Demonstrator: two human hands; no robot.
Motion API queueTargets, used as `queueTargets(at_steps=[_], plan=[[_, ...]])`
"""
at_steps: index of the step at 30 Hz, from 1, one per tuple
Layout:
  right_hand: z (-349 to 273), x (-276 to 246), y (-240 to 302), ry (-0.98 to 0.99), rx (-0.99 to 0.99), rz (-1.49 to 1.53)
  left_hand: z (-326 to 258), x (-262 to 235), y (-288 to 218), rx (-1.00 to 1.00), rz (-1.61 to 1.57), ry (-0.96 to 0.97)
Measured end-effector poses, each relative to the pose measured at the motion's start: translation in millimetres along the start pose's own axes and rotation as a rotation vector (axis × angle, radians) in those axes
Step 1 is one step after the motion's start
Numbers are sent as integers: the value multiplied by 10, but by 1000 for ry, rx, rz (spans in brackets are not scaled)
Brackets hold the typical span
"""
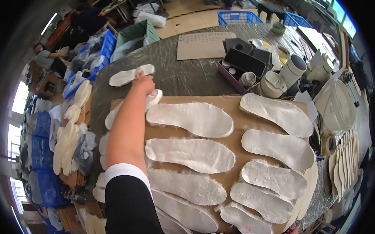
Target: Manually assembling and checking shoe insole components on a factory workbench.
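Observation:
My left hand [144, 84] reaches far forward, its fingers closed on the near edge of a white fluffy insole [122, 78] at the table's far left. Another white insole [154, 98] lies partly hidden beneath my wrist. Below that, a brown cardboard sheet [237, 156] carries rows of white insoles with fuzzy edges, such as a large insole [191, 119] in the middle and another insole [278, 114] on the right. My forearm covers part of the left row. Only a sliver of my right hand [293, 232] shows at the lower edge, its fingers mostly cut off.
A box of containers [245, 67], a white cup [293, 68] and tape rolls crowd the far right. Stacked insole shapes [344, 163] stand at the right edge. Blue crates [42, 151] and a green bin [135, 38] flank the table. A person [49, 58] sits at far left.

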State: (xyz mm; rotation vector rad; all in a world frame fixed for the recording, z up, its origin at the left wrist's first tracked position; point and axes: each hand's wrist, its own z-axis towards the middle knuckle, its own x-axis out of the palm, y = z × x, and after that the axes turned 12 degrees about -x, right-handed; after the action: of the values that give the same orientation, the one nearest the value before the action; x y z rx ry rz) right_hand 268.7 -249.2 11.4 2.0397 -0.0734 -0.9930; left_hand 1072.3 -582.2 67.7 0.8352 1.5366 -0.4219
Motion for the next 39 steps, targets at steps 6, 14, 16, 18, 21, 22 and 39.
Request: queueTargets(at_steps=[6,14,16,18,21,22,39], plan=[[-87,66,537,-73,294,193,444,49,-80,90,32,123],[77,-55,350,-8,365,112,656,291,13,79,107,142],[113,-85,299,0,361,97,659,288,23,110,96,31],[136,-76,289,15,358,79,705,230,33,129,-64,91],[135,-78,296,26,364,113,648,185,12,180,-250,122],[153,-78,275,8,377,114,606,176,-24,213,-276,89],[307,-194,79,200,357,148,128,-889,685,-9,-1351,-744]])
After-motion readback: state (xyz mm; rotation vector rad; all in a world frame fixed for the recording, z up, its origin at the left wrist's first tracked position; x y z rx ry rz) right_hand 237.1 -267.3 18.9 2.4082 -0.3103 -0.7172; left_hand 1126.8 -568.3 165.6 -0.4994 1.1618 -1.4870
